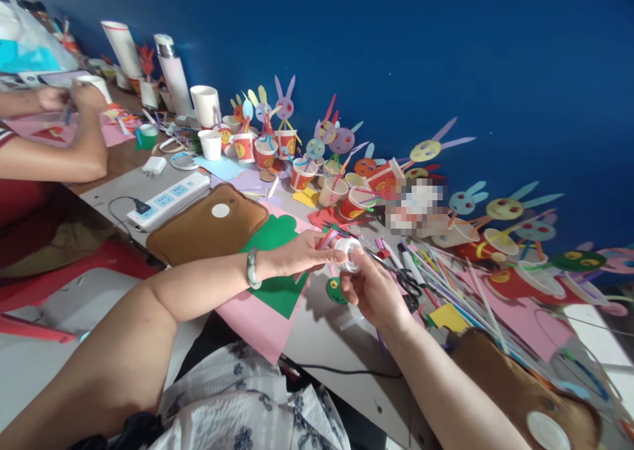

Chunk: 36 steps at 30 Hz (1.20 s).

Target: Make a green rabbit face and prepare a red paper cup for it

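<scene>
Over the table my two hands meet. A roll of clear tape (pixel 351 254) is gripped in my right hand (pixel 379 291), thumb and fingers around its lower edge. My left hand (pixel 310 253) is closed at the roll's left side, with a thin pink strip (pixel 327 240) between its fingers; part of the strip is hidden. Just below the roll lies a round green paper face (pixel 337 291) with a yellow eye. Green paper (pixel 282 285) on top of pink paper (pixel 262 334) lies beneath my left wrist. Black-handled scissors (pixel 410 283) rest right of my right hand.
Paper cups (pixel 303 174) with paper rabbit heads line the blue wall. A white power strip (pixel 171 202) and brown pouch (pixel 211 222) lie left; another brown pouch (pixel 525 397) lies right. Coloured sticks (pixel 460 295) spread rightward. A co-worker's hands (pixel 74 100) work far left.
</scene>
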Each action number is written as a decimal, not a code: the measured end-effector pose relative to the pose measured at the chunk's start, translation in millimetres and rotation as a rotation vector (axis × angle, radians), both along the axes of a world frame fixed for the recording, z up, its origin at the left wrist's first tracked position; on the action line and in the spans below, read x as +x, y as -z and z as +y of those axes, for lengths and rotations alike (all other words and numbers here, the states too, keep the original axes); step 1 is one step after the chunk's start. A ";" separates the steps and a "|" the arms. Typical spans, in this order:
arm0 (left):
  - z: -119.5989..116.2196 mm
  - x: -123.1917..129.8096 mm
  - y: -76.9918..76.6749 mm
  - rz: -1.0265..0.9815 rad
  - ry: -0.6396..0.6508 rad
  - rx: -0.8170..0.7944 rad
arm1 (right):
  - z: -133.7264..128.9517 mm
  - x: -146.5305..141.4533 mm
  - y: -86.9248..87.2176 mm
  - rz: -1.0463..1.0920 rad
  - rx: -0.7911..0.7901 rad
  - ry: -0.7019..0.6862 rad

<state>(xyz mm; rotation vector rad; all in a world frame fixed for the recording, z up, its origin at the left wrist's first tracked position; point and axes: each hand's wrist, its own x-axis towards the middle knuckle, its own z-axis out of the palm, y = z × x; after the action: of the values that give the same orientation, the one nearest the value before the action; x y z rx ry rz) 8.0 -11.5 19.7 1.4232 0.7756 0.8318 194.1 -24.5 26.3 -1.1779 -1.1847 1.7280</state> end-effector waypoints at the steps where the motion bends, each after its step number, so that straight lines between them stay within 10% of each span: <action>1: 0.0 0.2 0.2 -0.004 -0.003 -0.002 | 0.0 0.0 -0.3 0.007 -0.014 -0.002; 15: 1.6 -1.2 5.2 0.003 0.030 0.015 | 3.7 2.4 3.8 0.072 -0.074 0.011; 36: 1.6 9.8 8.9 0.033 -0.217 0.194 | 11.7 17.3 20.6 -0.586 0.681 0.308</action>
<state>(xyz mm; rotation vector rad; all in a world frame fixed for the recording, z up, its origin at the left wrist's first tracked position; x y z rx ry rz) 17.8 -9.9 10.8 1.5443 0.9055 1.0762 211.4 -12.8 5.7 -1.3546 -1.6457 0.6539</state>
